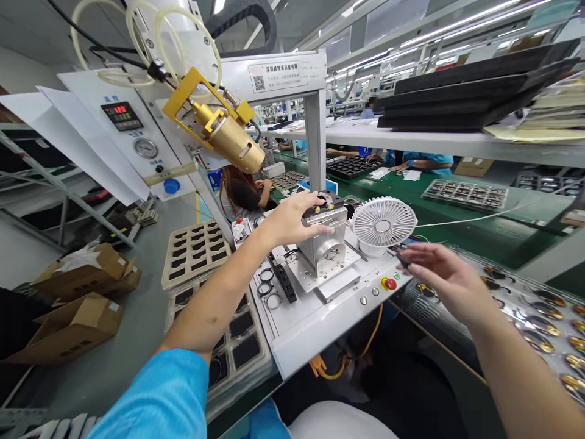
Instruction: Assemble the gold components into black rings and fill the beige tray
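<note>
My left hand (292,221) lies against the upper left of a silver metal fixture (326,241), thumb stretched along its side and fingers apart over the black top plate (336,200). Small gold-coloured pieces sit on that plate. To the right, my right hand (445,280) pinches a small dark part (403,261) between thumb and fingers, near a white fan (384,222); the part's kind is unclear. Above the fixture hangs a gold-coloured machine head (237,145), apart from both hands.
A red button (390,284) is on the machine's front edge. Round rings (273,300) lie beside a black strip (284,280). Compartment trays (170,268) are stacked at left. At right, a tray (512,305) holds several lens-like pieces. Other people sit further back.
</note>
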The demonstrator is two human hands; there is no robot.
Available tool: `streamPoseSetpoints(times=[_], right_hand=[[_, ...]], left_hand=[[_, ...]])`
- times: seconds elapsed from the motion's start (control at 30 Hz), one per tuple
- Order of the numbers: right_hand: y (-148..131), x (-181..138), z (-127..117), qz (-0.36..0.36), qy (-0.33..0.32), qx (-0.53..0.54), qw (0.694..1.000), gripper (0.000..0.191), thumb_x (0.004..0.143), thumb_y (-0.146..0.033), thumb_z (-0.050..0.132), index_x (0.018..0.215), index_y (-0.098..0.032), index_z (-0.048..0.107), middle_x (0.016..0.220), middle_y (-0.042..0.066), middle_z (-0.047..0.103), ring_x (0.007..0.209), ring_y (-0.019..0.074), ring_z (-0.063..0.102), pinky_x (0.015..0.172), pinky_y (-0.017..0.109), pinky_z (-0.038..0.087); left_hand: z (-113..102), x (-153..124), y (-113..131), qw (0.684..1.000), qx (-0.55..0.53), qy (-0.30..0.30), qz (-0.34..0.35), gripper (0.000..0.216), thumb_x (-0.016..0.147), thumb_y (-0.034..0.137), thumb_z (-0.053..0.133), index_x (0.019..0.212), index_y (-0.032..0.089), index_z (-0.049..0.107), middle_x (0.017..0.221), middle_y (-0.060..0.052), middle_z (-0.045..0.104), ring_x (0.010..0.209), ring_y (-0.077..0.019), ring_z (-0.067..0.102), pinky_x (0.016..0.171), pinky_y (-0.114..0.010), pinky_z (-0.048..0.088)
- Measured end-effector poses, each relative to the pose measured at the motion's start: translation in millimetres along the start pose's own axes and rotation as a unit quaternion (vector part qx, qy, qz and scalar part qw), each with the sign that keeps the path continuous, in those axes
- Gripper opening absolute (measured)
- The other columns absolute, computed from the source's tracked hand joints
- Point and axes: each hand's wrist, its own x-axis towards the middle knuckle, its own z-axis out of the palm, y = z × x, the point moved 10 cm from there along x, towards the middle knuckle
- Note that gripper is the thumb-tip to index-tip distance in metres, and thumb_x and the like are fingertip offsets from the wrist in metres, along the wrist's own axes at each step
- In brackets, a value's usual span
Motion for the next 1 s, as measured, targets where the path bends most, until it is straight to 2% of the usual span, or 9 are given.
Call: streamPoseSetpoints(times=[0.1, 0.2, 0.37, 0.53, 0.63, 0.77, 0.87, 0.93, 1.0], right_hand=[[86, -27, -13, 0.144, -0.016, -0.076, 0.987, 0.072, 0.072, -0.054, 0.079, 0.132, -0.02, 0.057, 0.1, 0.011, 0.074, 0.084, 0.0289, 0.073, 0.078, 0.043, 0.062], [141, -42, -8, 0.204, -0.047, -0.197, 0.958, 0.091, 0.073, -0.051, 0.069, 0.151, -0.013, 0.042, 0.093, 0.01, 0.073, 0.075, 0.029, 0.069, 0.076, 0.045, 0.058], [157, -51, 21, 0.17, -0.1, -0.291, 0.936, 0.09, 0.078, -0.045, 0.06, 0.158, -0.014, 0.033, 0.089, 0.007, 0.073, 0.07, 0.0285, 0.067, 0.077, 0.044, 0.053], [160, -51, 23, 0.165, -0.085, -0.288, 0.939, 0.101, 0.077, -0.044, 0.062, 0.162, -0.01, 0.019, 0.089, 0.007, 0.071, 0.074, 0.0283, 0.067, 0.078, 0.042, 0.053], [162, -47, 17, 0.172, -0.066, -0.282, 0.942, 0.099, 0.076, -0.042, 0.063, 0.161, -0.012, 0.023, 0.087, 0.005, 0.07, 0.073, 0.0267, 0.066, 0.078, 0.041, 0.052], [144, -67, 24, 0.167, -0.055, -0.211, 0.961, 0.075, 0.076, -0.043, 0.069, 0.144, -0.019, 0.05, 0.088, 0.005, 0.07, 0.068, 0.0231, 0.061, 0.074, 0.04, 0.053], [113, -104, 62, 0.132, -0.1, -0.045, 0.985, 0.056, 0.073, -0.048, 0.083, 0.12, -0.023, 0.067, 0.1, 0.007, 0.072, 0.074, 0.0223, 0.062, 0.072, 0.038, 0.054], [94, -127, 86, 0.099, -0.11, 0.033, 0.988, 0.057, 0.064, -0.052, 0.093, 0.11, -0.024, 0.072, 0.098, 0.006, 0.071, 0.078, 0.0225, 0.062, 0.072, 0.036, 0.054], [84, -144, 101, 0.072, -0.081, 0.059, 0.992, 0.061, 0.056, -0.056, 0.098, 0.102, -0.024, 0.075, 0.092, 0.004, 0.067, 0.075, 0.0213, 0.061, 0.069, 0.034, 0.053]], left_hand=[[5, -5, -1, 1.0, 0.013, -0.005, -0.003, 0.079, 0.076, 0.068, 0.078, 0.131, 0.014, 0.063, 0.146, -0.019, 0.06, 0.142, -0.037, 0.051, 0.122, -0.053, 0.038], [10, -5, -5, 0.999, 0.009, -0.024, -0.024, 0.076, 0.083, 0.069, 0.07, 0.135, 0.015, 0.06, 0.153, -0.02, 0.054, 0.147, -0.0358, 0.046, 0.123, -0.054, 0.036], [-4, -46, 22, 0.999, 0.03, -0.04, -0.005, 0.075, 0.091, 0.065, 0.062, 0.15, 0.021, 0.047, 0.166, -0.019, 0.035, 0.156, -0.0342, 0.03, 0.128, -0.059, 0.025], [-11, -138, 89, 0.996, -0.015, -0.078, 0.034, 0.062, 0.089, 0.052, 0.072, 0.143, 0.024, 0.056, 0.156, -0.016, 0.052, 0.146, -0.0329, 0.048, 0.125, -0.057, 0.035], [24, -186, 110, 0.978, -0.152, -0.142, -0.029, 0.058, 0.087, 0.046, 0.077, 0.139, 0.026, 0.06, 0.142, -0.012, 0.066, 0.134, -0.0285, 0.061, 0.119, -0.045, 0.047], [119, -233, 96, 0.902, -0.322, -0.163, -0.237, 0.04, 0.091, 0.04, 0.072, 0.13, 0.032, 0.067, 0.127, -0.009, 0.074, 0.118, -0.0275, 0.071, 0.106, -0.041, 0.058], [190, -249, 85, 0.789, -0.504, -0.065, -0.346, 0.048, 0.094, 0.047, 0.067, 0.138, 0.03, 0.059, 0.132, -0.014, 0.071, 0.122, -0.0282, 0.07, 0.109, -0.046, 0.055], [226, -246, 93, 0.704, -0.625, -0.025, -0.337, 0.061, 0.087, 0.051, 0.075, 0.14, 0.029, 0.055, 0.134, -0.016, 0.069, 0.12, -0.03, 0.071, 0.109, -0.049, 0.054], [247, -240, 102, 0.641, -0.701, 0.003, -0.312, 0.067, 0.079, 0.051, 0.084, 0.136, 0.027, 0.058, 0.128, -0.016, 0.072, 0.115, -0.0314, 0.072, 0.107, -0.051, 0.055]])
